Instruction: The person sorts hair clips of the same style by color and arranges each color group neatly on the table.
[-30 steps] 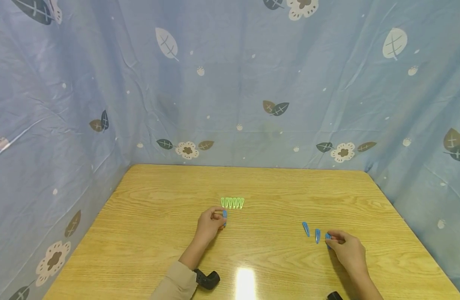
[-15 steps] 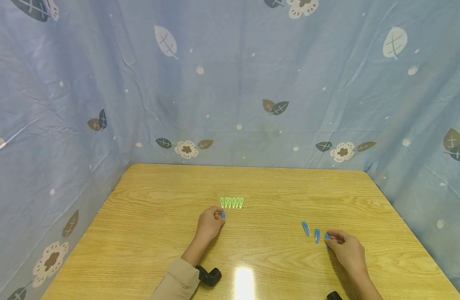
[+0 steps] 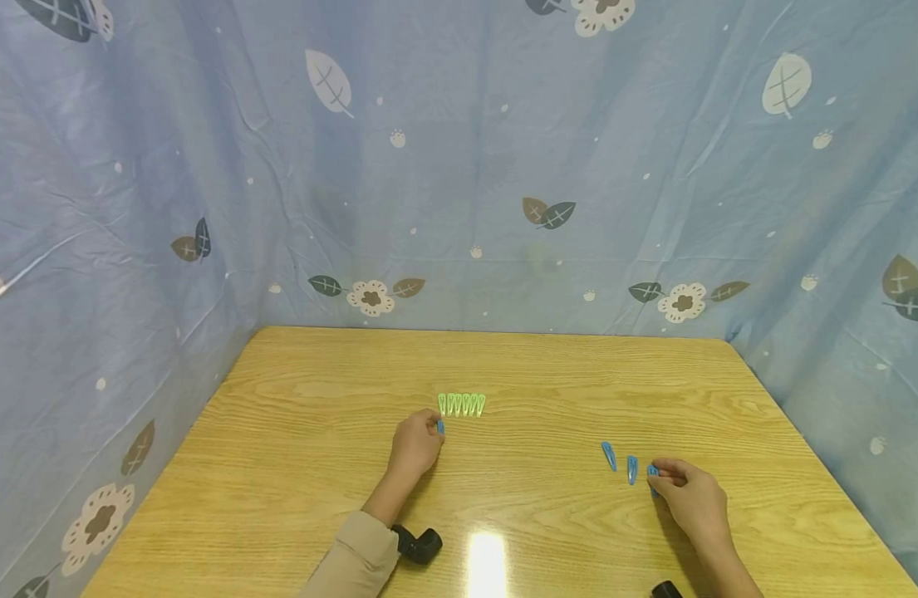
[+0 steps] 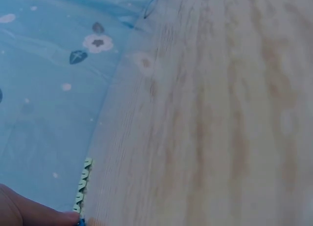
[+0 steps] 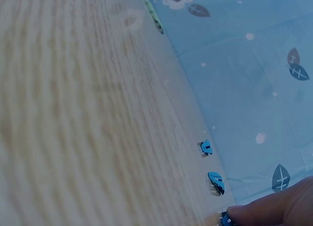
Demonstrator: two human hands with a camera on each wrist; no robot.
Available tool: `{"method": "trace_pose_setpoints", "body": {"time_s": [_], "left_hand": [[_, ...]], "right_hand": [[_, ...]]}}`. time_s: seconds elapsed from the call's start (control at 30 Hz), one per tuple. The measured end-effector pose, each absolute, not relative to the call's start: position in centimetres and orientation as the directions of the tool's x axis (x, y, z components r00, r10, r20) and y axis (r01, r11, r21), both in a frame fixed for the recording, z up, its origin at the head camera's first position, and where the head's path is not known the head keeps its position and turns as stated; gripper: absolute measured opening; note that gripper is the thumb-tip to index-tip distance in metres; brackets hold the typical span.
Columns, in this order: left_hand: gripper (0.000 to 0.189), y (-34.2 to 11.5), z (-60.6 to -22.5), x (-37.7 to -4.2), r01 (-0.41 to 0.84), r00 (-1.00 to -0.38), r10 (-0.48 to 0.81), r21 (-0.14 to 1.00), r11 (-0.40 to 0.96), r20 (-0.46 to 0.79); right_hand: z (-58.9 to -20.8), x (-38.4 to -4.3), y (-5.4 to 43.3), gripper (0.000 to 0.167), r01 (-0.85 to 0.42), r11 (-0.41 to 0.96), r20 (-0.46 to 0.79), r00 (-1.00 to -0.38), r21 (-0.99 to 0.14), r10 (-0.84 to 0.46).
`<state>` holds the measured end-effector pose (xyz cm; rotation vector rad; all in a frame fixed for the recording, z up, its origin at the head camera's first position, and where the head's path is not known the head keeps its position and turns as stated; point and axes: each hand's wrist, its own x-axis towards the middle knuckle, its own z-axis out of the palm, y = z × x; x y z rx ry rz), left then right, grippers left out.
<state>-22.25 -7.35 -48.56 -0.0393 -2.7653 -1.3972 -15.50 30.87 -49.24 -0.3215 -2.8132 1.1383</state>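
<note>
My left hand [image 3: 416, 443] pinches a blue snap hair clip [image 3: 440, 427] just in front of the left end of a row of green hair clips [image 3: 461, 404]. In the left wrist view only a finger of that hand and a bit of the blue clip [image 4: 81, 222] show at the bottom edge. On the right, my right hand [image 3: 695, 499] has thumb and fingers on another blue hair clip [image 3: 654, 472], pinching it at the tabletop. Two more blue clips lie to its left, a tilted one [image 3: 610, 456] and a nearly straight one [image 3: 632, 469].
The wooden table [image 3: 533, 498] spreads under both hands. A blue patterned curtain [image 3: 473, 166] closes off its back and both sides. Black devices sit by the left wrist [image 3: 419, 545] and the right wrist [image 3: 666, 590].
My left hand has shifted slightly left with its blue clip, toward the left end of the green row. The right hand stays in place at its clip.
</note>
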Motion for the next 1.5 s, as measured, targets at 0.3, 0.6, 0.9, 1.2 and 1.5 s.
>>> {"method": "trace_pose_setpoints", "body": {"time_s": [0.3, 0.6, 0.9, 1.2, 1.5], "left_hand": [[0.026, -7.6, -48.7, -22.4, 0.038, -0.999, -0.006, 0.798, 0.602, 0.053], [0.029, -8.5, -49.0, -22.4, 0.047, -0.999, 0.011, 0.806, 0.591, 0.051], [0.031, -10.8, -50.3, -23.5, 0.146, -0.986, 0.147, 0.832, 0.535, 0.078], [0.028, -11.3, -50.5, -23.7, 0.234, -0.965, 0.231, 0.793, 0.562, 0.121], [0.024, -11.1, -50.6, -23.6, 0.233, -0.967, 0.226, 0.782, 0.578, 0.12]], "right_hand": [[-49.2, -15.4, 30.9, 0.035, 0.171, 0.689, -0.013, -0.974, -0.704, 0.228], [-49.3, -15.4, 30.8, 0.034, 0.167, 0.693, -0.001, -0.972, -0.701, 0.233], [-49.3, -15.5, 30.8, 0.034, 0.153, 0.691, 0.003, -0.976, -0.706, 0.218], [-49.2, -15.5, 30.9, 0.033, 0.154, 0.693, 0.005, -0.975, -0.705, 0.221], [-49.3, -15.5, 30.8, 0.03, 0.143, 0.703, 0.029, -0.974, -0.697, 0.226]]}}
